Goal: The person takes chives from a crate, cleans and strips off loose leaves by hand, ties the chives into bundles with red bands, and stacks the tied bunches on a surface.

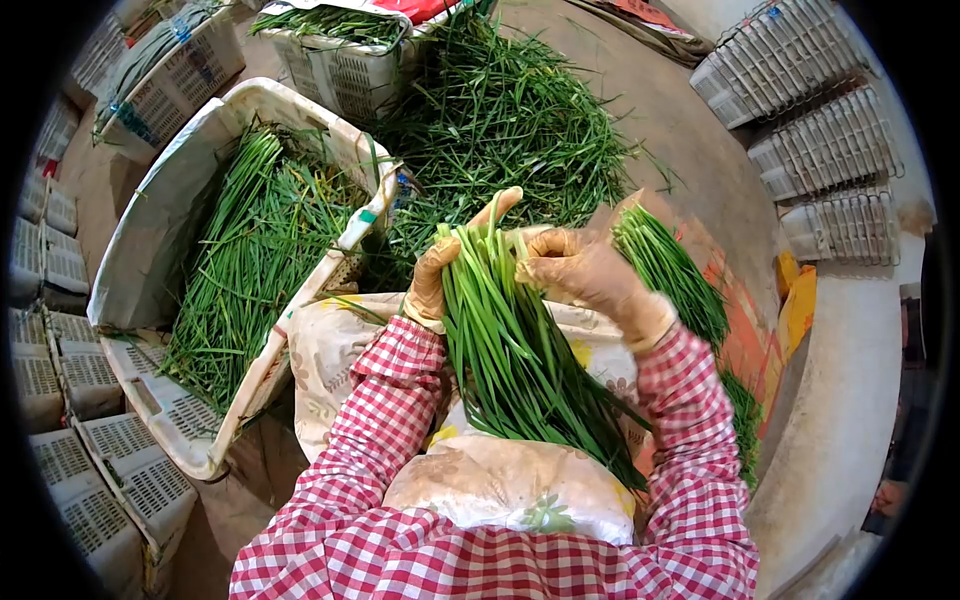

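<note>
A bunch of long green garlic chives [530, 370] lies across my lap, its pale stem ends pointing away from me. My left hand [440, 270], in a tan glove, is closed around the stems, with the thumb and fingers on either side. My right hand [580, 270], gloved too, pinches at the right edge of the same bunch near the stem ends; exactly which stems it grips is partly hidden by the fingers. Just beyond the right wrist, another neat bundle of chives [675, 265] rests on an orange-and-brown sheet [735, 300].
To the left stands a white plastic crate [215, 450] with chives inside. A big loose heap of chives [520, 130] covers the floor ahead. Another filled crate [335, 75] is behind it. Stacked crates [125, 450] line the left side, with more crates [840, 180] along the right wall.
</note>
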### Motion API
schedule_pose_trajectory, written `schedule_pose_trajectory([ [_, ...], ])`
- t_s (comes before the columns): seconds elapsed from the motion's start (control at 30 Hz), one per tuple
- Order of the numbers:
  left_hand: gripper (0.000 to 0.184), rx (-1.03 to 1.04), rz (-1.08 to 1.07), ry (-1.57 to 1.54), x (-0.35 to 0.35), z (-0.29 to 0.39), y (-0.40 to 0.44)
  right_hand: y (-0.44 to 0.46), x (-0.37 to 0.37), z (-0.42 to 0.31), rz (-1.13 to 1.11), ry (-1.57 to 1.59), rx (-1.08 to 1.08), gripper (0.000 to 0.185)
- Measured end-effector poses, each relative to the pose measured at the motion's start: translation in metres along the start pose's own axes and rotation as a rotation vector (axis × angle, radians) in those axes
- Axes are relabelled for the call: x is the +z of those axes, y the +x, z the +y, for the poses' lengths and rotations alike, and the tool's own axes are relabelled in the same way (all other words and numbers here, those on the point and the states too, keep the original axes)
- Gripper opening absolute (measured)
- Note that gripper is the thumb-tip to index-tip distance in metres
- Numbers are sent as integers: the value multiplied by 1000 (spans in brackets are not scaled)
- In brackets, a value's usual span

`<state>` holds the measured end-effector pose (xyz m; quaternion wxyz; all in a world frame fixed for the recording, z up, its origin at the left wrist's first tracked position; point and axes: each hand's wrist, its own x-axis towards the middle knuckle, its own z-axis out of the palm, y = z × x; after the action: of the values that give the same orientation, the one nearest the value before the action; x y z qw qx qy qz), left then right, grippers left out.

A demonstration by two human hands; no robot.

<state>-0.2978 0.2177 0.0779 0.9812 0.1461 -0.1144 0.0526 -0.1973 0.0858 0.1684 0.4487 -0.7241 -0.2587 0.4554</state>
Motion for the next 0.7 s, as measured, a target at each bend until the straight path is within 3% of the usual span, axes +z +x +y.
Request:
schedule_pose_trajectory([
  [0.03, 94, -20, 3, 5, -5, 1, -1, 2, -15, -9, -66, -71, 90, 18],
  [0.1, 94, -52, -42, 23, -11, 3, -1, 5, -40, -54, -14, -505, -190, 12],
  [0.13, 93, -65, -89, 37, -11, 4, 1, 12, -58, -74, 32, -252, -226, 16],
  [0.2, 89, -27, -36, 9, -10, 0, 4, 11, -68, -99, 94, -153, -864, 24],
  [0.3, 91, 38, 76, 146, -7, -11, 3, 51, -83, -143, 368, -615, -613, 52],
  [0.37, 91, 11, 72, 165, -11, -9, 3, 62, -63, -145, 334, -922, -166, 71],
  [0.4, 91, -9, 80, 184, -11, -7, 3, 64, -36, -141, 193, -1056, 193, 80],
  [0.47, 88, 8, 52, 95, -10, -9, 3, 77, -20, -103, 24, -1185, 171, 73],
  [0.53, 89, -1, 34, 46, -11, -7, 3, 85, -10, -73, -59, -1088, 111, 79],
  [0.57, 80, -2, 116, -75, -4, -8, 0, 71, -1, -72, -92, -737, 46, 63],
  [0.63, 64, -53, 266, -156, -22, -9, -10, 63, 16, -43, 69, -728, -317, 45],
  [0.67, 58, -42, 317, -146, -29, -9, -10, 64, 19, -30, 102, -882, -547, 46],
  [0.7, 54, -41, 272, -310, -12, -6, -7, 60, 23, -19, 32, -1018, -615, 50],
])
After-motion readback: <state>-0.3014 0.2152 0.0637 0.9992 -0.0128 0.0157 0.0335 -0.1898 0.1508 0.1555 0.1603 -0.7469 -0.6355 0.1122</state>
